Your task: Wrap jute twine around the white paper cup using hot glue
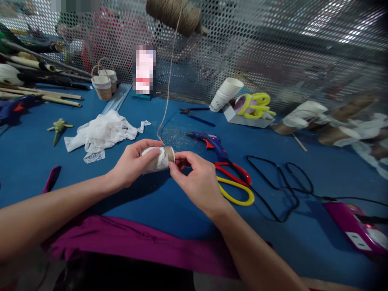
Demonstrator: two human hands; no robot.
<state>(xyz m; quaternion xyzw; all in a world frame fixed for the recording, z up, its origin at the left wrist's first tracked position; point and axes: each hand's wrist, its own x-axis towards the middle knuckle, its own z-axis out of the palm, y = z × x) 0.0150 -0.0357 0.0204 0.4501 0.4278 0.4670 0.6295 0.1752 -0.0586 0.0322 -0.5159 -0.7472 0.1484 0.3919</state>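
Note:
My left hand [133, 163] is wrapped round a white paper cup [156, 159] lying on its side above the blue table [30, 149]. Brown twine [167, 87] is wound round the cup's right end and runs up to a twine spool [174, 15] hanging at the top. My right hand [198, 180] pinches at the twine-wrapped end of the cup, fingers closed on it.
A blue glue gun [212, 143] and red-and-yellow scissors [236, 182] lie just right of my hands, with a black cord [279, 190] and a purple power strip [354, 226]. White lace [101, 133], stacked cups [226, 93], twine-wrapped cups [103, 85], bamboo sticks [39, 95] and pliers [195, 115] lie farther back before a mesh screen [287, 48].

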